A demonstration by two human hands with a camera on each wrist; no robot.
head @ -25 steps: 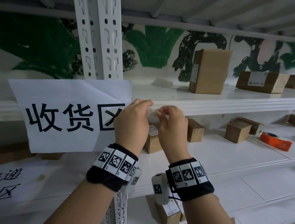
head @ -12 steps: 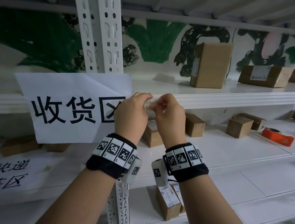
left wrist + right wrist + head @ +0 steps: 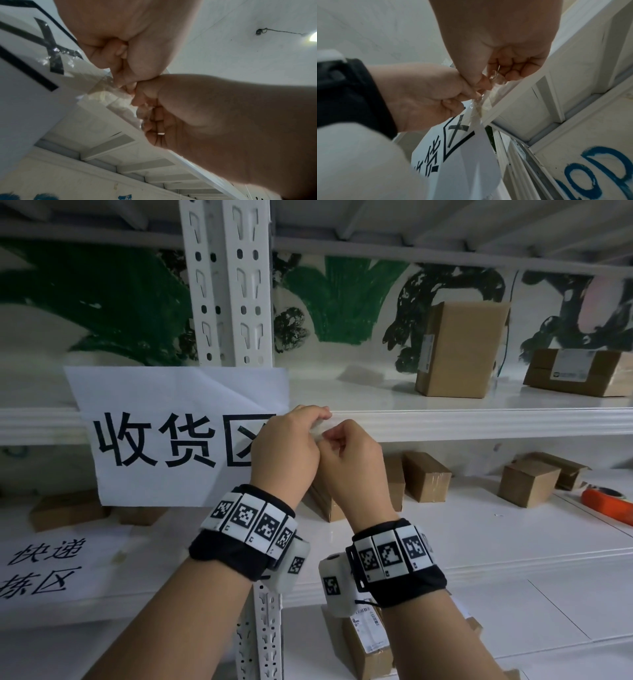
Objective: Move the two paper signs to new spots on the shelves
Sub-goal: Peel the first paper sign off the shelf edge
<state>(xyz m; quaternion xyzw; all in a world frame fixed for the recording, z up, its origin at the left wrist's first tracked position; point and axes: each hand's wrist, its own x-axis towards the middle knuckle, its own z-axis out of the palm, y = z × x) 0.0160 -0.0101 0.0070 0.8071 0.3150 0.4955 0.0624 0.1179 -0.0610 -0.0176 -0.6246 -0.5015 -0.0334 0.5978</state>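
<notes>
A white printed paper sign (image 3: 178, 436) hangs on the front edge of the upper shelf (image 3: 479, 422), over the white upright. At the sign's right edge a strip of clear tape (image 3: 102, 92) joins it to the shelf edge. My left hand (image 3: 308, 422) pinches this tape against the sign's corner. My right hand (image 3: 337, 436) pinches the crumpled end of the tape (image 3: 494, 77) right beside it, knuckles touching. A second, handwritten sign (image 3: 44, 566) hangs on the middle shelf's edge at lower left. In the right wrist view the printed sign (image 3: 453, 155) curls away from the shelf.
Two cardboard boxes (image 3: 459, 350) (image 3: 575, 371) stand on the upper shelf to the right. Small boxes (image 3: 426, 477) (image 3: 527, 481) and an orange tape dispenser (image 3: 606, 501) sit on the middle shelf. A perforated white upright (image 3: 226, 282) runs behind the sign. A labelled box (image 3: 366, 642) is below.
My hands have drawn closer together at the sign's right edge, still pinching the tape. The sign hangs in the same place.
</notes>
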